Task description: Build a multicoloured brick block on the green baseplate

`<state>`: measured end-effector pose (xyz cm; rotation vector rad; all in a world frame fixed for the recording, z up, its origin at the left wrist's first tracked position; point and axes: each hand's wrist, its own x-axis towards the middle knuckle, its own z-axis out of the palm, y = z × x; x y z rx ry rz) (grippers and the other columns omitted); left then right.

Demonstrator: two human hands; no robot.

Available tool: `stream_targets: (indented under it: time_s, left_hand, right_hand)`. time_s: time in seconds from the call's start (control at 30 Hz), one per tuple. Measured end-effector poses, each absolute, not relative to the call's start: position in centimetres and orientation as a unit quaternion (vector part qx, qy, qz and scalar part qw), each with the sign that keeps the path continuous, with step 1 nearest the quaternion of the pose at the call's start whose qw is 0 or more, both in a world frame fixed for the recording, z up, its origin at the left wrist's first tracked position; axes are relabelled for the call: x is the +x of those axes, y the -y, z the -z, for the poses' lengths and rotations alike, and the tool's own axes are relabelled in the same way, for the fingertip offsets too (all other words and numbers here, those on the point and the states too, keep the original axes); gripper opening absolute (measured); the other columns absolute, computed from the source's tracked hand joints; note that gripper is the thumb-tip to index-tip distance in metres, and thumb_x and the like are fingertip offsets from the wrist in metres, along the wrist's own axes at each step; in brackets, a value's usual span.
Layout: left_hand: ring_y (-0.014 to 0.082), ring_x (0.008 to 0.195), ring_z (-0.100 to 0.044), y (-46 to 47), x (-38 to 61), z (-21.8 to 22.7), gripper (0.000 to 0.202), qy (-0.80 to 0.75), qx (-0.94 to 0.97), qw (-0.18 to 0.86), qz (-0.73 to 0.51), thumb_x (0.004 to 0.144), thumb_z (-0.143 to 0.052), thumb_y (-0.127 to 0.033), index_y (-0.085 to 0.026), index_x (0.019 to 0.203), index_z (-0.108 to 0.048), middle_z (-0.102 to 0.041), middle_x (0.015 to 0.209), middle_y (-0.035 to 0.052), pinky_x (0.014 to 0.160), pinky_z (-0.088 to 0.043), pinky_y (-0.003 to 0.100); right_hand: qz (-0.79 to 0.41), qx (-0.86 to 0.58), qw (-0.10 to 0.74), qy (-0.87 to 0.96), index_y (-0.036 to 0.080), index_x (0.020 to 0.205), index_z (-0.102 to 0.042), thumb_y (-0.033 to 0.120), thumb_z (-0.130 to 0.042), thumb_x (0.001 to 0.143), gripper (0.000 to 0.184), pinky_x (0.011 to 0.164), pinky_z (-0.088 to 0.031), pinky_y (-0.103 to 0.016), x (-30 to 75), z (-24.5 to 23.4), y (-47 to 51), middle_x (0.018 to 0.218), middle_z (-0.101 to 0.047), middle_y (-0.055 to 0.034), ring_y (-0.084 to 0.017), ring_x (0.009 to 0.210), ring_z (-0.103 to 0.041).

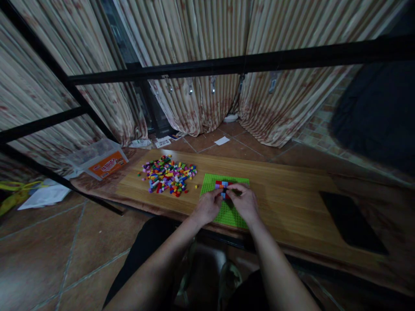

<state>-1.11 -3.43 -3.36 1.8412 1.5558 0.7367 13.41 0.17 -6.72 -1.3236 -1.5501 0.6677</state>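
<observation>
A green studded baseplate (231, 214) lies on a wooden board. Near its upper middle sits a small cluster of building bricks (223, 184) in red, light blue, orange and purple. My left hand (207, 206) comes in from the left, with thumb and fingertips pinched at the cluster's near left side. From the right, my right hand (245, 202) pinches at the same spot. Between the fingertips a small dark building brick (224, 190) shows. The fingers partly cover the cluster, so its full shape is hidden.
A loose heap of multicoloured bricks (168, 176) lies left of the baseplate on the wooden board (279, 185). Beyond it stands a clear plastic box (100, 160) with an orange label. A black flat slab (352, 220) rests at right. A dark metal frame (194, 71) crosses before curtains.
</observation>
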Motion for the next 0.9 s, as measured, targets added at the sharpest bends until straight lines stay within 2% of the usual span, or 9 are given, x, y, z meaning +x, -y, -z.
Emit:
stream_targets:
  time_s: [0.43,0.73,0.9]
  left_hand:
    - [0.0196,0.090,-0.066,3.4,-0.8,3.3,0.037,-0.608,0.695,0.284,-0.260,0.088,-0.045,-0.023,-0.019,0.121,-0.061,-0.070,0.109,0.0086,0.082,-0.050,0.030]
    - [0.0190,0.086,-0.066,3.5,-0.7,3.1,0.037,-0.595,0.697,0.291,-0.274,0.087,-0.045,-0.020,-0.018,0.120,-0.062,-0.071,0.107,0.0081,0.080,-0.051,0.030]
    - [0.0197,0.089,-0.066,3.2,-0.9,3.6,0.037,-0.586,0.682,0.315,-0.304,0.086,-0.046,-0.021,-0.016,0.119,-0.063,-0.071,0.105,0.0089,0.082,-0.051,0.032]
  right_hand:
    - [-0.310,-0.551,0.487,0.602,0.021,0.079,-0.074,0.031,-0.062,0.071,0.018,0.076,-0.047,-0.035,13.2,6.6,-0.2,0.086,-0.068,-0.0059,-0.020,0.077,-0.062]
    - [-0.440,-0.535,0.503,0.517,0.021,0.079,-0.075,0.033,-0.068,0.065,0.020,0.067,-0.048,-0.033,13.0,7.6,-0.8,0.079,-0.073,-0.0039,-0.019,0.068,-0.062]
    - [-0.435,-0.545,0.506,0.507,0.021,0.076,-0.075,0.033,-0.071,0.063,0.019,0.068,-0.047,-0.033,13.0,7.3,-0.7,0.079,-0.073,-0.0037,-0.019,0.069,-0.062]
